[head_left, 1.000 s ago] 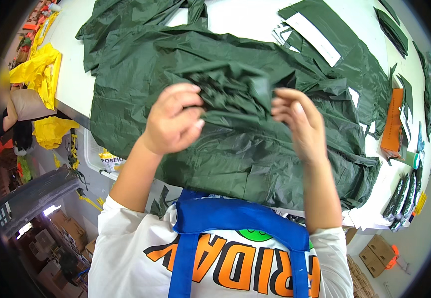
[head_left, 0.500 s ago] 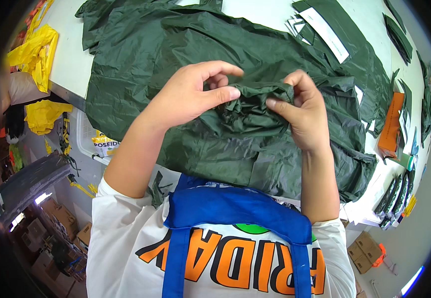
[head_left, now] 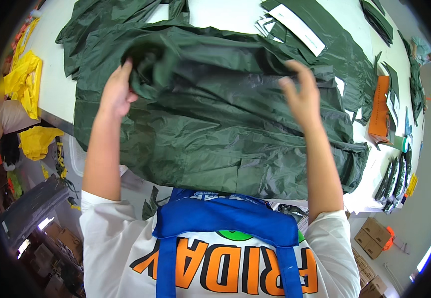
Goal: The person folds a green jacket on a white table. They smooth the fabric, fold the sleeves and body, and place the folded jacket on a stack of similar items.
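Dark green, thin, slightly shiny fabric lies creased over the white table in front of me. My left hand grips a bunched part of it, raised at the left and blurred by motion; some of its fingers are hidden behind the folds. Above the right part of the fabric is my right hand, its thumb and forefinger apart with nothing between them. Motion smears its fingertips.
White paper strips lie on more green fabric at the far right. An orange box-like piece and a tape roll sit at the table's right side. Yellow fabric hangs at the left. Cardboard boxes stand below at the right.
Both hands were close together on gathered fabric. My left hand has moved left, carrying a bunch of it; my right hand has let go and opened. The fabric between them is spread out.
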Action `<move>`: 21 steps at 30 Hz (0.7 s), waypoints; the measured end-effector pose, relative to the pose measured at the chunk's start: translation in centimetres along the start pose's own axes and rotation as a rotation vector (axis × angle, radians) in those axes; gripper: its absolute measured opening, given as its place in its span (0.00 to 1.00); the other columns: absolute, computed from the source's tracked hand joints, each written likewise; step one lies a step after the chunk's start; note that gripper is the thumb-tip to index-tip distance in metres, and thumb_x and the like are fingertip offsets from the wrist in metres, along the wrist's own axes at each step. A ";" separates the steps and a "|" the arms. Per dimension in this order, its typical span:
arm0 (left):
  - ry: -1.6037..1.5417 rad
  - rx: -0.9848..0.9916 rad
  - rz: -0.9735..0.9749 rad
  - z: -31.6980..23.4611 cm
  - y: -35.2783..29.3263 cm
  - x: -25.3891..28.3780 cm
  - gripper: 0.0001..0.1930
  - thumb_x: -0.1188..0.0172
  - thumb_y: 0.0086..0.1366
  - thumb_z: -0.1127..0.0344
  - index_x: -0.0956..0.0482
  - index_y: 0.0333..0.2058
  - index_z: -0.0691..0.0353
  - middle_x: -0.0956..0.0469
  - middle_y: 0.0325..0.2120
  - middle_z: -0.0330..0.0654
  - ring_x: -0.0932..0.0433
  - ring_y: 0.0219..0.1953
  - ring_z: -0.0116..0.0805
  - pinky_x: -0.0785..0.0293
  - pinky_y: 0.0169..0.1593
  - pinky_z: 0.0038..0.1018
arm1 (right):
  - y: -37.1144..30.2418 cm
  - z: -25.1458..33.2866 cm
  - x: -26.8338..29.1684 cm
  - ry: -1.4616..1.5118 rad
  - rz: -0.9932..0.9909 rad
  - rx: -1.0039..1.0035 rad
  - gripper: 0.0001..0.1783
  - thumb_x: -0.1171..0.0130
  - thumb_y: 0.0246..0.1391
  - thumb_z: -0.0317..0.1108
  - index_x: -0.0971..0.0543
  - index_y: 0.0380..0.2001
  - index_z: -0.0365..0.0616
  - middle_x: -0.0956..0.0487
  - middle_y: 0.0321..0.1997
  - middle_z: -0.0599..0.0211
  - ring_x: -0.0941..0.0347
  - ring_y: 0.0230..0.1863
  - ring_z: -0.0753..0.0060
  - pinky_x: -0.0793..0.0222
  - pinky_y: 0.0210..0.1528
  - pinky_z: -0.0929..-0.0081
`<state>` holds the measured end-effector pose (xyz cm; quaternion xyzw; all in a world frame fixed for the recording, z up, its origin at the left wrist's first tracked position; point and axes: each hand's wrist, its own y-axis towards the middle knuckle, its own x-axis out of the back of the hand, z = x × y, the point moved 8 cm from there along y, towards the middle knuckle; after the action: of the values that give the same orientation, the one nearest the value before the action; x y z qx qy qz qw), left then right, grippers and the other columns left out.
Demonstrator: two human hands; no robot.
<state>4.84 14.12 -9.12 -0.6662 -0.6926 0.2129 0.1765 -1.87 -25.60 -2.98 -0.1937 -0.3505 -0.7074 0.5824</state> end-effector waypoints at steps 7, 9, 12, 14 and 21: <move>0.668 -0.071 -0.100 2.8 9.6 4.7 0.14 0.46 0.66 0.53 0.24 0.29 0.57 0.34 0.15 0.31 0.42 0.14 0.22 0.50 0.18 0.24 | 4.7 -17.8 3.5 -0.517 0.197 -0.011 0.18 0.44 0.54 0.39 0.25 0.49 0.49 0.25 0.52 0.60 0.34 0.58 0.56 0.40 0.58 0.63; 0.749 -0.045 -0.131 2.6 9.4 4.2 0.13 0.46 0.66 0.54 0.25 0.28 0.57 0.36 0.15 0.31 0.43 0.15 0.23 0.49 0.18 0.25 | 6.3 -18.8 4.0 -0.240 0.128 0.044 0.15 0.44 0.54 0.40 0.22 0.42 0.44 0.23 0.44 0.57 0.28 0.47 0.52 0.35 0.51 0.64; 0.718 0.021 -0.151 2.9 9.3 4.5 0.12 0.45 0.65 0.54 0.25 0.29 0.55 0.35 0.16 0.31 0.40 0.18 0.25 0.45 0.21 0.26 | 6.9 -19.2 3.7 -0.399 0.315 0.021 0.12 0.45 0.55 0.38 0.23 0.36 0.40 0.23 0.38 0.54 0.29 0.43 0.50 0.35 0.46 0.61; 0.658 0.111 -0.128 2.9 9.5 4.6 0.11 0.43 0.63 0.55 0.25 0.29 0.55 0.31 0.17 0.32 0.37 0.21 0.25 0.42 0.24 0.28 | 7.4 -19.8 3.9 -0.524 0.201 -0.017 0.12 0.46 0.56 0.39 0.25 0.31 0.40 0.25 0.35 0.54 0.30 0.41 0.49 0.36 0.45 0.59; 0.811 -0.864 -0.379 -6.1 7.3 -0.9 0.17 0.38 0.60 0.61 0.27 0.46 0.58 0.28 0.41 0.44 0.25 0.38 0.35 0.27 0.40 0.29 | 5.6 -19.4 0.6 -0.821 -0.127 0.020 0.11 0.46 0.57 0.40 0.26 0.35 0.44 0.27 0.36 0.58 0.31 0.39 0.51 0.36 0.42 0.58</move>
<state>14.25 13.69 -7.82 -0.5708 -0.7001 -0.3919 0.1746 5.93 -40.40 -14.27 -0.4319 -0.5720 -0.6024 0.3512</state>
